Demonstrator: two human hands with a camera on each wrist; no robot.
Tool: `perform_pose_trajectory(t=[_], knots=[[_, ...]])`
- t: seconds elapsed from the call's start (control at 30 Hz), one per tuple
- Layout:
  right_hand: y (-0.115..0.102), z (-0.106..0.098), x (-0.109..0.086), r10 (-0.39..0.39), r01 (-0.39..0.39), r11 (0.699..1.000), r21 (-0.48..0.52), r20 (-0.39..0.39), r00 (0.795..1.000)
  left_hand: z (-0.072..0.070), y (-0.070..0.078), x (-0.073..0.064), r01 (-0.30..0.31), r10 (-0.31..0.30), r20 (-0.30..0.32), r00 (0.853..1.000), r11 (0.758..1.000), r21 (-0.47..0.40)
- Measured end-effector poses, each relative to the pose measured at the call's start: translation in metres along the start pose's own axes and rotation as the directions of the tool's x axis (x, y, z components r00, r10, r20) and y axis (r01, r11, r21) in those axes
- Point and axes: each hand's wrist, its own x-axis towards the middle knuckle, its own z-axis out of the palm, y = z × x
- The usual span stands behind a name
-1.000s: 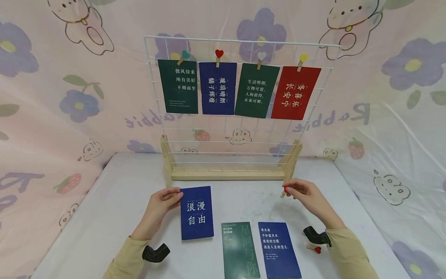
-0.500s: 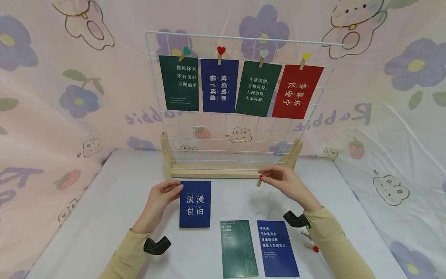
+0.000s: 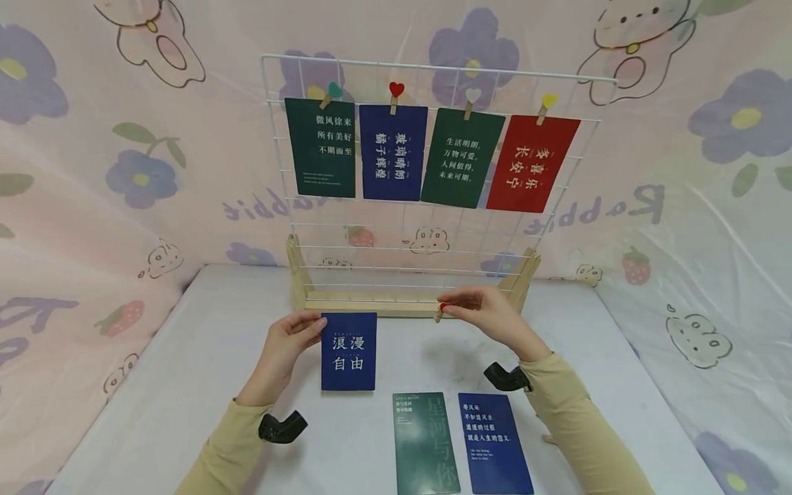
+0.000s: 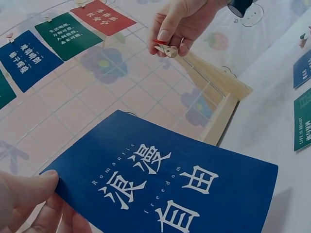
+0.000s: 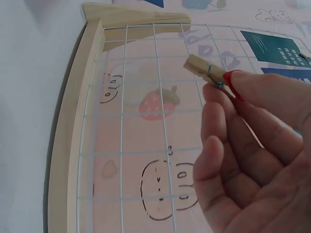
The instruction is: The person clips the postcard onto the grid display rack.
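With our right hand [image 3: 491, 313] we pinched the peg [image 5: 199, 65] by its red end; with our left hand [image 3: 286, 344], the card's [image 3: 348, 352] corner. Both sat before the rack [image 3: 371, 304]. Keeping the card steady and the peg's wooden tip unobstructed, we judged, mattered most.

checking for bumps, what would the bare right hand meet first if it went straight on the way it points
Probably the white rectangular wire grid, low down; the small wooden clothespin with a red top, pinched in the bare right hand, would likely touch it first. The depth between them is unclear.
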Motion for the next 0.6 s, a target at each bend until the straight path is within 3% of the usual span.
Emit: perform_pose_trajectory(t=[0.3, 0.6], knots=[[-0.01, 0.009, 0.012, -0.018, 0.018, 0.999, -0.028, 0.009, 1.0, -0.002, 0.003, 0.004, -0.013, 0.013, -0.012, 1.0, 1.0, -0.004], [-0.015, 0.023, 0.025, -0.051, 0.049, 0.997, 0.056, 0.029, 0.998, -0.004, 0.005, 0.01, -0.022, 0.022, -0.053, 0.998, 1.0, -0.004]])
